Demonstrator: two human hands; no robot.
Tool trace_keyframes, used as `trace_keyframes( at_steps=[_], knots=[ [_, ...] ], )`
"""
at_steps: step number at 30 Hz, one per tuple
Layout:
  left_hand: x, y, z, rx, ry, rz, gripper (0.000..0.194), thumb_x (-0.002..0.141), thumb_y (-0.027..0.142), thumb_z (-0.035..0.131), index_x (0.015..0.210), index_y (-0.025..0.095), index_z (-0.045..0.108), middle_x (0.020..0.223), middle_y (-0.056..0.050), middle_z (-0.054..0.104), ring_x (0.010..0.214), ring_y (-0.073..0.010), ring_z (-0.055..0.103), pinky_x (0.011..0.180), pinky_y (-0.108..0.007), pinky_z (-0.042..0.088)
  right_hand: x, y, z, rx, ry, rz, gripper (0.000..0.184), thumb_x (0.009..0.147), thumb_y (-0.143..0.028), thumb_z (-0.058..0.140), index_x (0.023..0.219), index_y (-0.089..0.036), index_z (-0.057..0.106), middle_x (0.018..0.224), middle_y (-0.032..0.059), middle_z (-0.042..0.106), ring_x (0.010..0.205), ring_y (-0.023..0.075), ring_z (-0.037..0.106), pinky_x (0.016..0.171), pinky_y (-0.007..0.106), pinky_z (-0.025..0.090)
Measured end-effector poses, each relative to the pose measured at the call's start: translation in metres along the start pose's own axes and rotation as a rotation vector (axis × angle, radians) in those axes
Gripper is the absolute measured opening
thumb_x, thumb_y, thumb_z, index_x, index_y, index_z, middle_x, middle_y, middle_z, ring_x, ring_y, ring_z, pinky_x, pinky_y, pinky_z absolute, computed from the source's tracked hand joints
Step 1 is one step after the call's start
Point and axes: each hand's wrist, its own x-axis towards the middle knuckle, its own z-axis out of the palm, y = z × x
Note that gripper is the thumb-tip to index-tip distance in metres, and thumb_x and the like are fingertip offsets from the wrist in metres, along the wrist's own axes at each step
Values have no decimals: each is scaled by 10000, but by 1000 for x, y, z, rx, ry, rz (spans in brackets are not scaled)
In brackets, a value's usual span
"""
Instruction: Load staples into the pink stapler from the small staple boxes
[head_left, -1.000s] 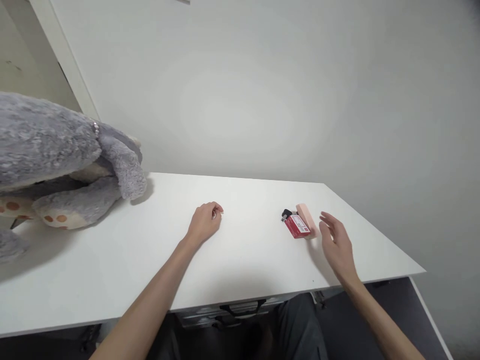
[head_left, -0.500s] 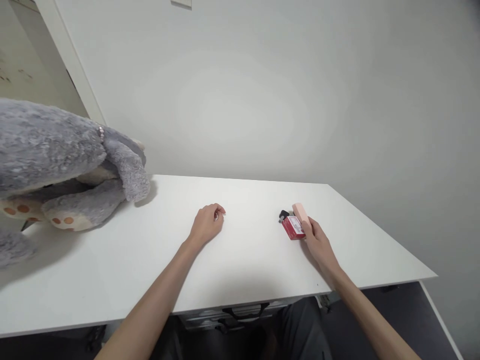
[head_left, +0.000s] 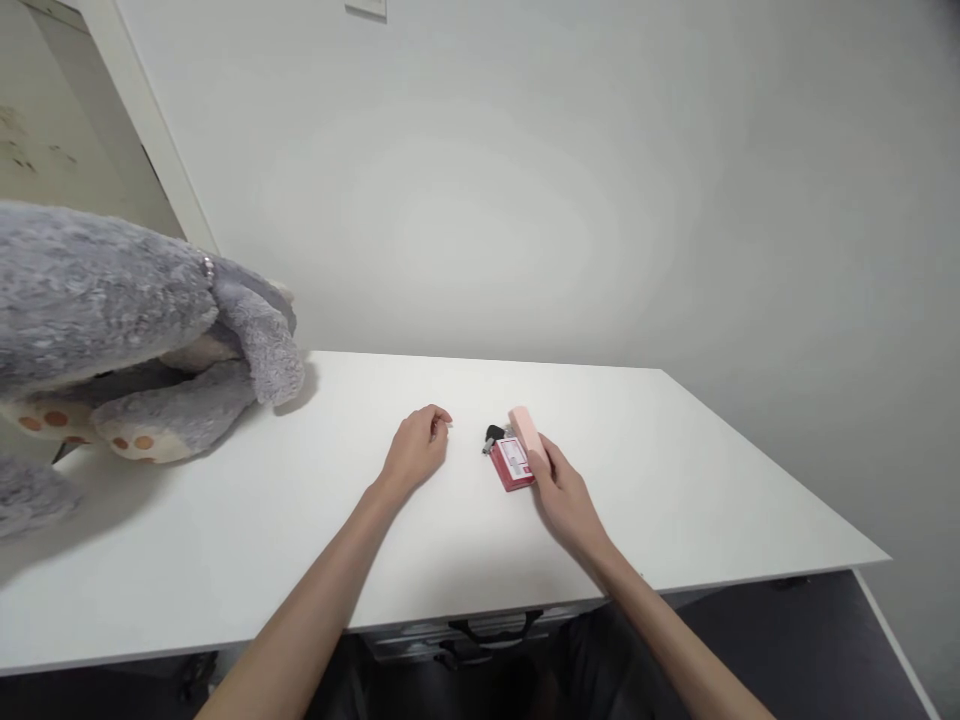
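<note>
My right hand (head_left: pixel 561 487) rests on the white table (head_left: pixel 675 480) with its fingers against a pink stapler (head_left: pixel 524 431). A small red box with a white label (head_left: pixel 511 464) lies pressed against the stapler's left side, and a small black object (head_left: pixel 492 437) sits at their far end. My left hand (head_left: pixel 415 449) lies on the table a short way to the left, fingers loosely curled, with nothing visible in it.
A large grey plush toy (head_left: pixel 112 330) lies on the table's far left. A plain white wall stands right behind the table. Under the front edge are a drawer unit with a black handle (head_left: pixel 491 630) and my dark trousers.
My right hand reached the pink stapler, then slid it together with the red box and the black object leftward, toward my left hand. My left hand stayed where it was.
</note>
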Motion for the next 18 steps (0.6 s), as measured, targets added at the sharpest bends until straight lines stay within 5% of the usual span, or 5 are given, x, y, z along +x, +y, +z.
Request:
trace_keyframes(
  at_steps=[5,9,12,18],
  knots=[
    [-1,3,0,-64,7,-34,241,1019,251,399,1031,219,637,1051,-69,752,890,-227,677,767,-346,488,4,-10,16,61,-61,-18,566,1035,-621,476,1403,-233,661,1398,121,724,1216,332,708,1025,465,574],
    [-2,3,0,-49,0,-48,240,1036,263,385,1044,220,621,1009,-68,747,877,-231,681,754,-348,482,34,4,19,173,-21,46,563,1037,-678,416,1144,-215,720,1247,139,773,1013,289,759,775,389,630],
    [-2,1,0,-27,-13,-54,218,1041,296,412,1081,220,613,985,-63,740,849,-234,673,742,-353,475,66,17,18,243,-64,72,587,991,-737,464,990,-205,711,1095,138,785,841,250,759,496,295,535],
    [-3,6,0,-35,52,-10,235,1065,379,422,1050,226,601,1053,-73,714,982,-252,650,869,-395,497,106,31,19,247,-177,29,628,931,-793,530,937,-191,708,977,109,787,517,134,605,379,250,404]
  ],
)
